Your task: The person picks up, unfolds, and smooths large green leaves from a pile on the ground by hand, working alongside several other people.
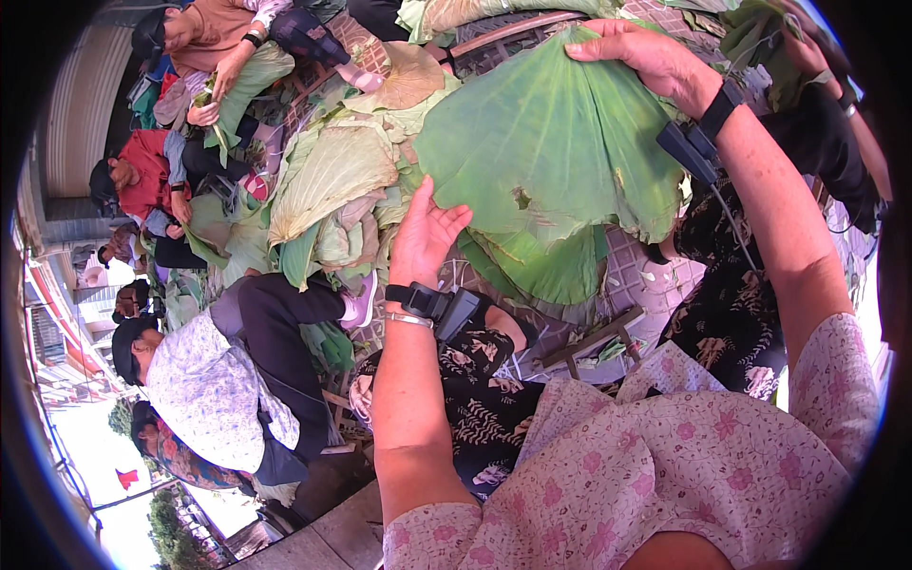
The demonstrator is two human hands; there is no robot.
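A large green lotus leaf [532,133] hangs fan-shaped in front of me, with a small brown hole low in its middle. My right hand [646,57] pinches its narrow top end between thumb and fingers. At the leaf's lower left edge is my left hand [427,237], palm turned up and fingers spread; the thumb meets the edge, but no grip on it shows. Under the held leaf more green leaf [546,266] shows; I cannot tell whether it is a fold or a separate leaf. Each of my wrists wears a black strapped device.
To the left lies a heap of pale, dried lotus leaves [332,176] on the brick paving [655,275]. Several people sit along the left, some handling leaves; the nearest wears a white patterned top [214,375]. Another person's arm [845,104] reaches in at upper right. A low wooden frame [598,337] stands near my knees.
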